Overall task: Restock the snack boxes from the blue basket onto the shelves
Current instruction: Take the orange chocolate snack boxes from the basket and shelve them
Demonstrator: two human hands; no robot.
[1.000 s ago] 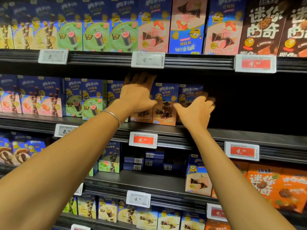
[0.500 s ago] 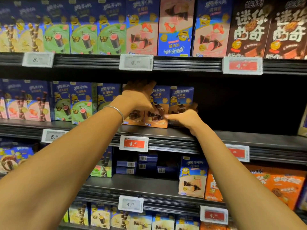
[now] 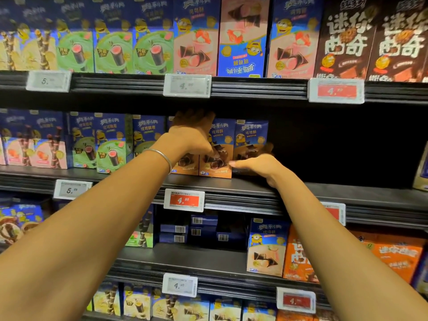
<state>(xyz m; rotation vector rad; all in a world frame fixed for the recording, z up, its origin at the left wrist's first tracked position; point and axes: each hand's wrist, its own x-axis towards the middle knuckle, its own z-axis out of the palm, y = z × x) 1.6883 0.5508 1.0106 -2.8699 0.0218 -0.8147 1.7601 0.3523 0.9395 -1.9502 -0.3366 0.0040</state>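
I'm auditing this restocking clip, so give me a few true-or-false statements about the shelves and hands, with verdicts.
1. A bracelet sits on the left wrist. True.
2. Both hands reach the highest row of boxes. False: the left hand and right hand are at the brown boxes on the middle shelf.
3. An upside-down box stands on the top shelf. True.
4. The price tag just under the hands is white. False: it is red.

Head cam (wide-angle, sole view): close, facing shelves head-on.
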